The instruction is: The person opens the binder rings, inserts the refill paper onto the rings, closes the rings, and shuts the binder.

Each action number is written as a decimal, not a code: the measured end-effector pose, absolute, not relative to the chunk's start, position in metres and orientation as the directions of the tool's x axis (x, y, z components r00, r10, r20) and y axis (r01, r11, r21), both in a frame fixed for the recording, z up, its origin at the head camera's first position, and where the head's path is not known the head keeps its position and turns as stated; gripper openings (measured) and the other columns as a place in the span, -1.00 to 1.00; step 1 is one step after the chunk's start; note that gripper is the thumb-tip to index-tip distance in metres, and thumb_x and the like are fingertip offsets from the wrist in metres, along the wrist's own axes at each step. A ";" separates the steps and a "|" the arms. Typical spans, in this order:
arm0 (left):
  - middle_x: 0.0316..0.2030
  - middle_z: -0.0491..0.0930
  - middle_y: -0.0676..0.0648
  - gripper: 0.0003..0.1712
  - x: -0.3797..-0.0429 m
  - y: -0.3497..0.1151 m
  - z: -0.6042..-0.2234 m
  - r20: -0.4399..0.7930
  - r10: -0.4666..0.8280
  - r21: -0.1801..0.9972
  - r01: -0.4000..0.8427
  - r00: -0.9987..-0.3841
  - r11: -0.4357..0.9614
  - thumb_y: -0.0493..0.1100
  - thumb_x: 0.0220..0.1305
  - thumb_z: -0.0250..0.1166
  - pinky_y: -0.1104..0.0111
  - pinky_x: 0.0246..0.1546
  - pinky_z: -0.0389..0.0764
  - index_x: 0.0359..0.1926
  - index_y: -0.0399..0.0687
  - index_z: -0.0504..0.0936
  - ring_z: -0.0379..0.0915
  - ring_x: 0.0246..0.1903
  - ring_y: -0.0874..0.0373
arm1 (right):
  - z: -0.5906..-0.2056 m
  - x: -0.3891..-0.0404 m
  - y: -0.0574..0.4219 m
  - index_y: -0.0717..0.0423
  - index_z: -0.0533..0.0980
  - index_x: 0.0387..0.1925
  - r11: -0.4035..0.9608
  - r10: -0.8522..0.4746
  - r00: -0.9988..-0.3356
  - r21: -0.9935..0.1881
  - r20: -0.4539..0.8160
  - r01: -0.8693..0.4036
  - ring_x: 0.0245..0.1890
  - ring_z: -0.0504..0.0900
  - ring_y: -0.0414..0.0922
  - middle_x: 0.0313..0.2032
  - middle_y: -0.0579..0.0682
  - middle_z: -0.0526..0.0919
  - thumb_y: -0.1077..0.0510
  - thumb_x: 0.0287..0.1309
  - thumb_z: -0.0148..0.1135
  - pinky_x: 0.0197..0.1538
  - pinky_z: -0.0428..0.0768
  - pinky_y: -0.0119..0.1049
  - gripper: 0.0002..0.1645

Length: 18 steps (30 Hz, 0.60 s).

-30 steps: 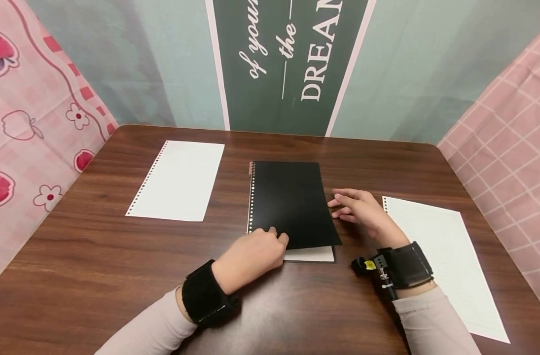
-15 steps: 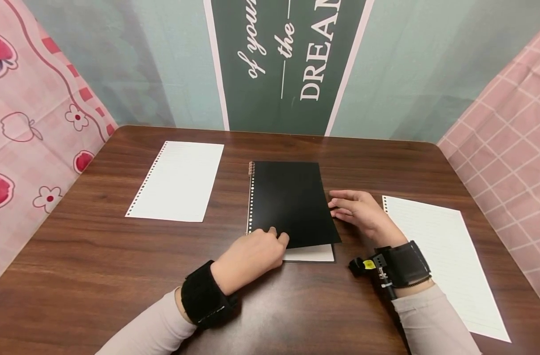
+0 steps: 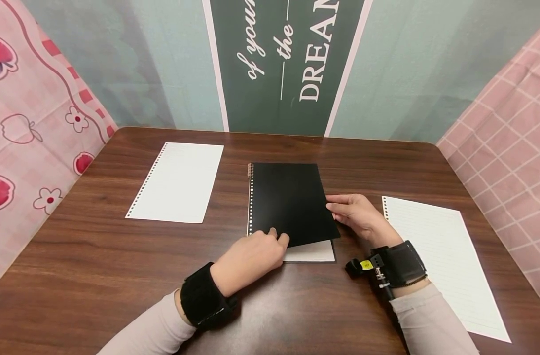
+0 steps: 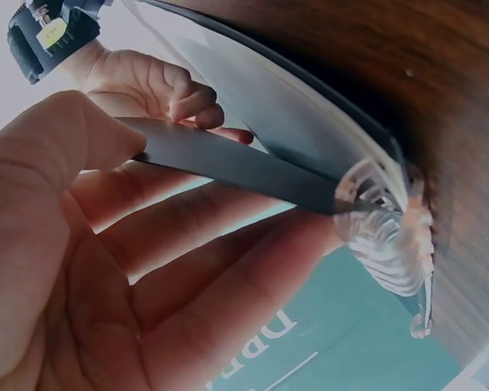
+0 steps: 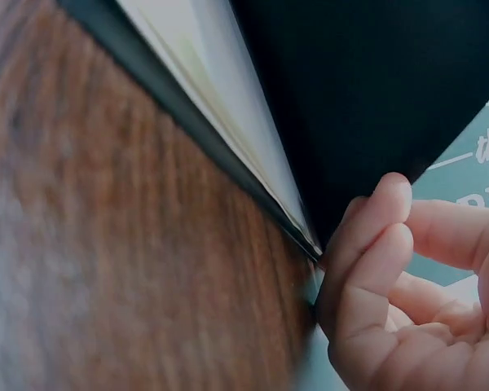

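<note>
A black-covered loose-leaf notebook lies in the middle of the table, its front cover partly raised over white pages. Clear binding rings run along its left side; in the head view the cover's punched holes show beside them. My left hand pinches the cover's near edge, thumb on one face and fingers on the other. At the right edge my right hand holds the cover between thumb and fingers. From the right wrist, the cover stands apart from the pages below.
One punched white sheet lies on the table to the left. Another lined sheet lies to the right, partly under the right forearm. Patterned pink cloths hang at both sides, and a green printed cloth hangs behind.
My right hand has moved slightly left, from beside the notebook onto the cover's right edge, its fingers closing there. The cover's near right corner has risen a little. The left hand keeps its place.
</note>
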<state>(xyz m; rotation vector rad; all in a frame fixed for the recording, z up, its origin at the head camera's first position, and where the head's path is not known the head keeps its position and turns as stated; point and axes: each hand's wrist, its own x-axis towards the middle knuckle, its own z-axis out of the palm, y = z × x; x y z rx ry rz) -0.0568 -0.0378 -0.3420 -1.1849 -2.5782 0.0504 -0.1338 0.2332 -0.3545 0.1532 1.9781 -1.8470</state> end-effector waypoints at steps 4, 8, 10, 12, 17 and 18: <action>-0.63 0.48 0.03 -0.84 -0.056 -0.037 -0.341 0.258 0.744 -0.156 0.733 -0.617 0.662 -0.30 0.21 0.25 0.45 -0.82 0.37 -0.48 -0.06 0.47 0.31 -0.79 0.23 | -0.355 -0.133 0.232 0.55 0.15 0.37 0.102 -0.206 -0.905 -0.928 -0.372 0.359 -0.51 0.53 -0.40 -0.44 -0.25 0.61 0.34 0.33 0.10 -0.37 0.55 -0.61 -0.33; -0.45 0.69 -0.07 -0.86 -0.053 -0.036 -0.341 0.259 0.720 -0.143 0.712 -0.643 0.687 -0.30 0.21 0.27 0.40 -0.78 0.48 -0.45 -0.08 0.50 0.43 -0.76 0.16 | -0.356 -0.133 0.231 0.50 0.20 0.31 0.130 -0.198 -0.909 -0.929 -0.366 0.346 -0.53 0.51 -0.39 -0.48 -0.26 0.59 0.34 0.29 0.12 -0.39 0.55 -0.59 -0.38; -0.36 0.73 -0.11 -0.88 -0.050 -0.034 -0.341 0.267 0.702 -0.149 0.691 -0.661 0.707 -0.31 0.20 0.29 0.37 -0.76 0.52 -0.43 -0.09 0.51 0.46 -0.74 0.14 | -0.356 -0.133 0.230 0.48 0.22 0.30 0.145 -0.196 -0.911 -0.930 -0.363 0.339 -0.54 0.50 -0.38 -0.49 -0.25 0.58 0.34 0.28 0.12 -0.40 0.54 -0.59 -0.39; -0.34 0.73 -0.11 -0.90 -0.047 -0.032 -0.341 0.277 0.681 -0.163 0.665 -0.678 0.729 -0.31 0.19 0.30 0.35 -0.75 0.54 -0.41 -0.10 0.53 0.47 -0.73 0.15 | -0.356 -0.133 0.229 0.47 0.22 0.29 0.153 -0.192 -0.912 -0.929 -0.362 0.337 -0.56 0.50 -0.38 -0.50 -0.25 0.57 0.34 0.27 0.12 -0.41 0.53 -0.59 -0.40; -0.51 0.63 -0.05 -0.92 -0.038 -0.024 -0.343 0.350 0.603 -0.188 0.577 -0.717 0.795 -0.32 0.10 0.36 0.35 -0.79 0.51 -0.38 -0.12 0.61 0.50 -0.71 0.17 | -0.354 -0.133 0.228 0.44 0.22 0.29 0.169 -0.177 -0.916 -0.928 -0.359 0.331 -0.57 0.49 -0.38 -0.53 -0.28 0.58 0.35 0.27 0.11 -0.43 0.52 -0.60 -0.41; -0.55 0.60 -0.04 -0.91 -0.036 -0.023 -0.343 0.373 0.581 -0.185 0.556 -0.723 0.810 -0.33 0.07 0.37 0.35 -0.81 0.49 -0.41 -0.11 0.61 0.50 -0.71 0.16 | -0.353 -0.133 0.228 0.44 0.22 0.29 0.170 -0.176 -0.917 -0.929 -0.357 0.329 -0.57 0.49 -0.38 -0.54 -0.29 0.58 0.35 0.26 0.10 -0.43 0.51 -0.60 -0.41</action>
